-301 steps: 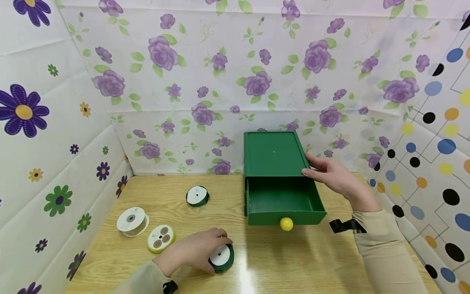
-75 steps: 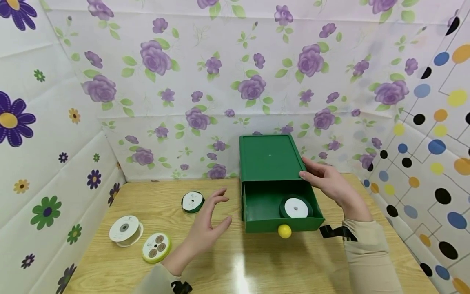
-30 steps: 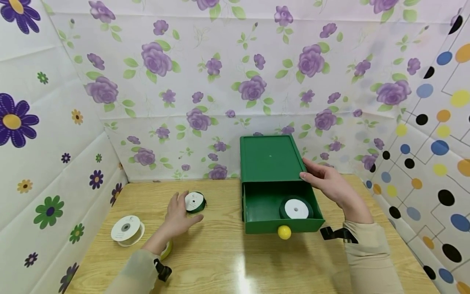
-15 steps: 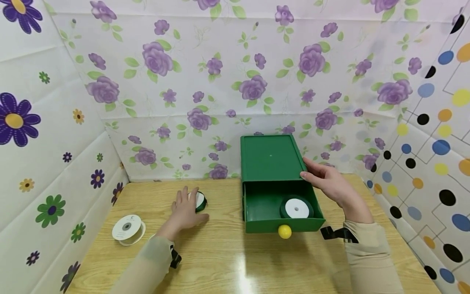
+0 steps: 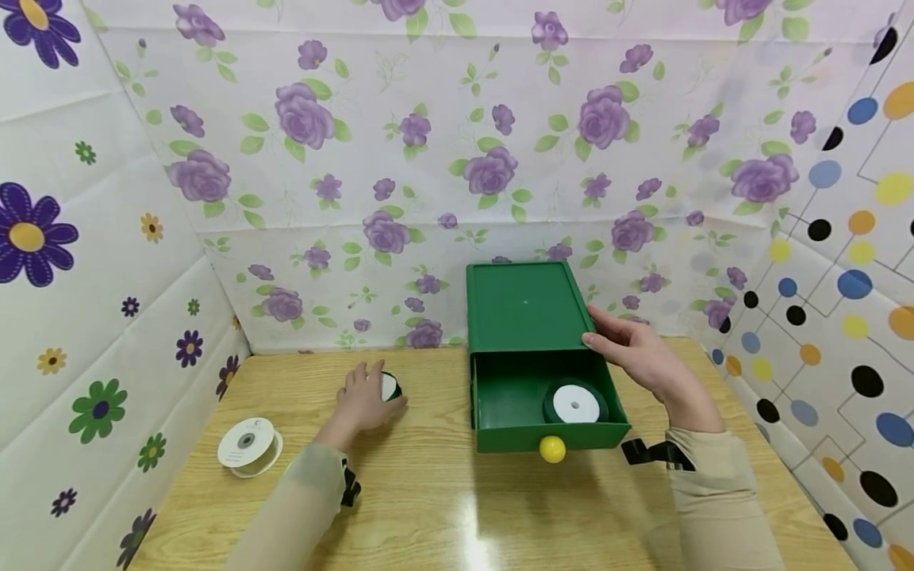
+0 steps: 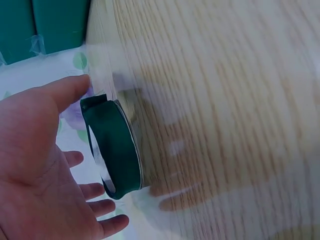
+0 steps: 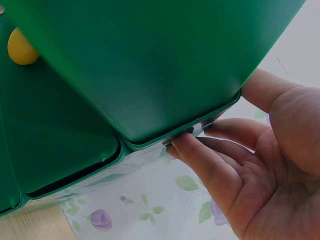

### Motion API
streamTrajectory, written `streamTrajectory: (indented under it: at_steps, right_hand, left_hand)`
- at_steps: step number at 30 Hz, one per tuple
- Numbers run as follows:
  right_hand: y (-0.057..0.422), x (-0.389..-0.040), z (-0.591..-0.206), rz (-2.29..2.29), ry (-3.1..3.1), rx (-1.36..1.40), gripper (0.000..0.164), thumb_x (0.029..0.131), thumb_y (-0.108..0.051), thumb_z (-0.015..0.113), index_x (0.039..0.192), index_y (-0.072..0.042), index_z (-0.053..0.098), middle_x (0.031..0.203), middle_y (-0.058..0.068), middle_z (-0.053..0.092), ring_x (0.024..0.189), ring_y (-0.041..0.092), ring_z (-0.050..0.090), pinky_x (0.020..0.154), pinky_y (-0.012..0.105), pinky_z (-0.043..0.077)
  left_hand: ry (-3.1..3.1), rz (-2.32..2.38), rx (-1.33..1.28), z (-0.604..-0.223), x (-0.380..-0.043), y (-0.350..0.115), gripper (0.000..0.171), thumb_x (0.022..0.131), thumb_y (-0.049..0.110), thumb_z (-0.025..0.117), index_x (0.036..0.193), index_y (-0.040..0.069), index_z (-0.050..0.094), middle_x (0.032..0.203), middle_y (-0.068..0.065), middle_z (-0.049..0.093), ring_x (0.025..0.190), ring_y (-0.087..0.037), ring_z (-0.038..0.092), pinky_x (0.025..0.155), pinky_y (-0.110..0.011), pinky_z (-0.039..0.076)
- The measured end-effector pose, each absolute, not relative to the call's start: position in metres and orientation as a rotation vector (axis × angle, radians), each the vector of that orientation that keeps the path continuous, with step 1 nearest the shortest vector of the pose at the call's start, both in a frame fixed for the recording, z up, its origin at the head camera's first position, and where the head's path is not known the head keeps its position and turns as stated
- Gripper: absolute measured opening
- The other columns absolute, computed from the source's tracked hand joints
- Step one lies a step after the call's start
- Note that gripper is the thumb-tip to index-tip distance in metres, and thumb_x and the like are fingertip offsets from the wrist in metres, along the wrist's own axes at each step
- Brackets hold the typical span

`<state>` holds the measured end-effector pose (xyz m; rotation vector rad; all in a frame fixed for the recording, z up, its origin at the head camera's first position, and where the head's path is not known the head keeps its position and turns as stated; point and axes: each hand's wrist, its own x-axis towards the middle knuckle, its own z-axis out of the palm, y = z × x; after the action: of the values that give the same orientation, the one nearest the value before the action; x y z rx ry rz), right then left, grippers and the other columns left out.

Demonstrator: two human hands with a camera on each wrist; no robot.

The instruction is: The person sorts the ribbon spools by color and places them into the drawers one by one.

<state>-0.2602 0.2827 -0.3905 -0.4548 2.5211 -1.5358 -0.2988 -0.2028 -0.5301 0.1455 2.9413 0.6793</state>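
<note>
My left hand (image 5: 366, 399) reaches over a dark green ribbon spool (image 5: 389, 387) with a white face, at the table's back left. In the left wrist view the spool stands on edge, thumb near its top and fingers spread behind it. My right hand (image 5: 639, 349) touches the right side of a green drawer cabinet (image 5: 524, 305), thumb at its front edge and fingertips against its side. The cabinet's drawer (image 5: 510, 438), with a yellow ball knob (image 5: 552, 449), is pulled out. Inside, at its right, lies a second dark green ribbon spool (image 5: 575, 404).
A white spool (image 5: 246, 444) lies on the wooden table (image 5: 421, 492) at left. The left forearm hides the yellow-green spool almost wholly. Flowered cloth (image 5: 385, 230) hangs behind, with a dotted sheet (image 5: 821, 317) on the right. A lower yellow knob (image 7: 22, 47) shows in the right wrist view.
Ten seconds ago the left hand gripped a dark green spool near the table's front; one now lies in the drawer. The left hand then moved left to the back spool. The right hand stayed put.
</note>
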Motion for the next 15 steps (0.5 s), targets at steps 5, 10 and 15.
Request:
streamTrajectory:
  at_steps: [5,10,15]
  right_hand:
    - [0.284,-0.262,-0.391,-1.539,2.515,-0.449,0.08,0.11,-0.046,0.06,0.172,-0.014,0.021,0.173,0.015,0.031,0.154,0.038,0.037,0.117,0.053,0.041]
    - [0.284,-0.263,-0.392,-1.517,2.528,-0.431,0.08,0.109,-0.051,0.06,0.172,-0.018,0.022,0.173,0.013,0.031,0.156,0.037,0.035,0.118,0.055,0.04]
    - [0.284,-0.263,-0.392,-1.512,2.535,-0.434,0.08,0.109,-0.051,0.06,0.172,-0.019,0.022,0.173,0.013,0.031,0.156,0.037,0.035,0.118,0.055,0.04]
  left_hand:
    - [2.95,0.67,0.124,-0.523,-0.295,-0.201,0.093,0.097,0.041,0.078,0.165,-0.003,0.031,0.159,-0.039,0.03,0.143,-0.059,0.033,0.11,-0.076,0.034]
    - [2.957,0.654,0.111,-0.517,-0.29,-0.199,0.087,0.097,0.033,0.081,0.161,-0.006,0.036,0.152,-0.04,0.038,0.138,-0.059,0.039,0.107,-0.072,0.039]
    - [2.963,0.652,0.118,-0.517,-0.29,-0.2,0.086,0.097,0.031,0.081,0.16,-0.007,0.037,0.148,-0.041,0.041,0.135,-0.059,0.041,0.106,-0.071,0.041]
